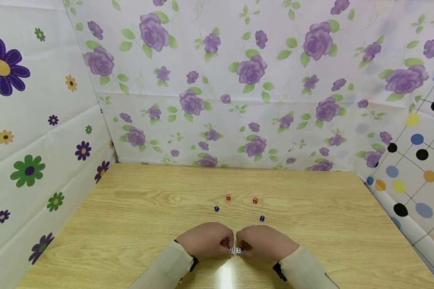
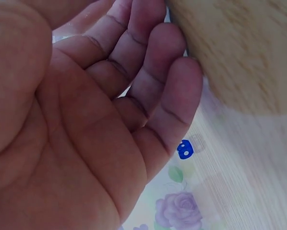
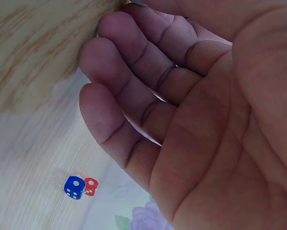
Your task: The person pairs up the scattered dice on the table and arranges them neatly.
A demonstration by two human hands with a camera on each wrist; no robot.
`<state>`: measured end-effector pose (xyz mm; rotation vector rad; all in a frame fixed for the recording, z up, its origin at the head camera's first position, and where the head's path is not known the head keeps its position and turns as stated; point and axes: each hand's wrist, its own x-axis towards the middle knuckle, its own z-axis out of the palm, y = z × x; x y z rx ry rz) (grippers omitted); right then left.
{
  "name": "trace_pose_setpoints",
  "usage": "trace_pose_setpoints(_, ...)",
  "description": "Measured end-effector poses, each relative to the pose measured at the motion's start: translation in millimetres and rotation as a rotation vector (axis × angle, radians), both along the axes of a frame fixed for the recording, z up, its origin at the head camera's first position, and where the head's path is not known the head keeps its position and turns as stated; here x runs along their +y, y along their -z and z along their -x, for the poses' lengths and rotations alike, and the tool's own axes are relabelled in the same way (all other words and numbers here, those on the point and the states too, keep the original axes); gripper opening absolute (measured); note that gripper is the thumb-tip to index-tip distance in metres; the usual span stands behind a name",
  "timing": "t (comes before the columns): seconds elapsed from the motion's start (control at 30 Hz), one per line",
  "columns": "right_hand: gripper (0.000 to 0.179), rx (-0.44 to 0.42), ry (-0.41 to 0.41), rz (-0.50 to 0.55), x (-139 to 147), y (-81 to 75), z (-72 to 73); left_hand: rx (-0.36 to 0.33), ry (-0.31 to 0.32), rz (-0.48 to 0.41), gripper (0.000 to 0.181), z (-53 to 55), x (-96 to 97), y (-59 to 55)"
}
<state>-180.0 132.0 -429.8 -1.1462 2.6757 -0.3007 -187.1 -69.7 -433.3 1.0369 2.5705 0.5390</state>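
Note:
Side by side near the front of the table, my two hands almost meet. The left hand pinches a white die between thumb and finger. Right beside it, a second white die is pinched by the right hand. Both dice are low over the wood, with dark pips showing. In the left wrist view the curled fingers hide the left die. The right wrist view shows the fingers bent, with a sliver of the white die at the top edge.
Beyond the hands on the wooden table lie two red dice and two blue dice, spread apart. Flower-patterned cloth stands along the back, with more printed cloth at both sides.

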Motion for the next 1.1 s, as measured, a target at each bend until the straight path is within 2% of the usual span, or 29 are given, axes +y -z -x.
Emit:
trace_pose_setpoints(0.33,0.010,-0.031,0.018,-0.004,0.4,-1.1,-1.4,0.010,0.003,0.004,0.012,-2.0,1.5,-3.2)
trace_pose_setpoints(0.57,0.009,-0.053,0.024,0.005,-0.5,-5.2,-4.3,-0.008,-0.004,-0.001,0.012,-2.4,1.6,-2.4)
trace_pose_setpoints(0.8,0.009,-0.034,0.016,0.013,0.1,-3.1,-2.1,-0.008,-0.010,-0.001,0.012,-3.5,1.9,-4.8)
trace_pose_setpoints(1.1,0.010,-0.058,0.051,-0.005,3.1,-3.2,-1.9,-0.014,-0.025,0.011,0.007,-5.1,0.8,-8.8)
